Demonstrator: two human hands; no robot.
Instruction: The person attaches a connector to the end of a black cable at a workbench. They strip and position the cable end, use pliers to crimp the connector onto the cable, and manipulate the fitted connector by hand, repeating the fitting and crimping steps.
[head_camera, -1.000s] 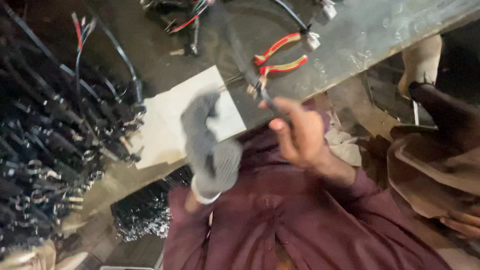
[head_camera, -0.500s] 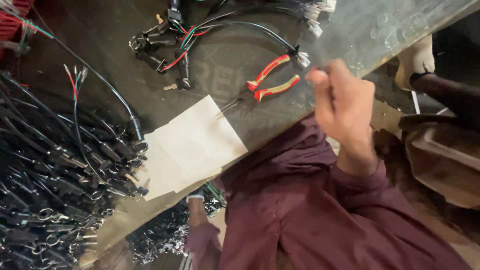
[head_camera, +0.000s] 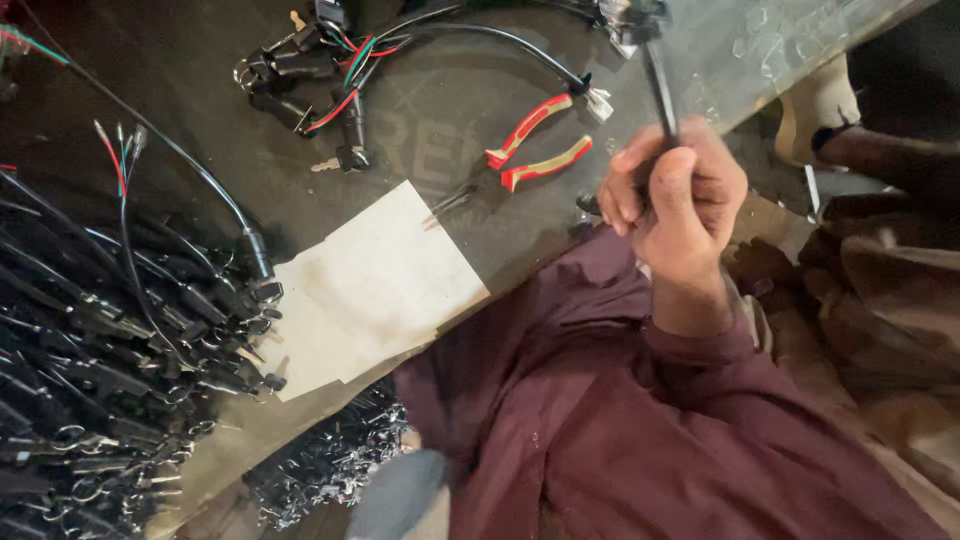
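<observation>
Our right hand (head_camera: 672, 195) is clenched tight around a black cable (head_camera: 660, 85), held just over the table edge (head_camera: 800, 70); our left hand is out of sight. The red-handled pliers (head_camera: 528, 150) lie untouched beside it — past them a white sheet (head_camera: 370, 285), loose wired connectors (head_camera: 315, 70), and a heap of black harnesses (head_camera: 110, 350) crowding the left.

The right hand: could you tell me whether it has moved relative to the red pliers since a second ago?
Yes. The right hand was below the red pliers; now it is to their right, near the table edge, gripping a black cable.
</observation>
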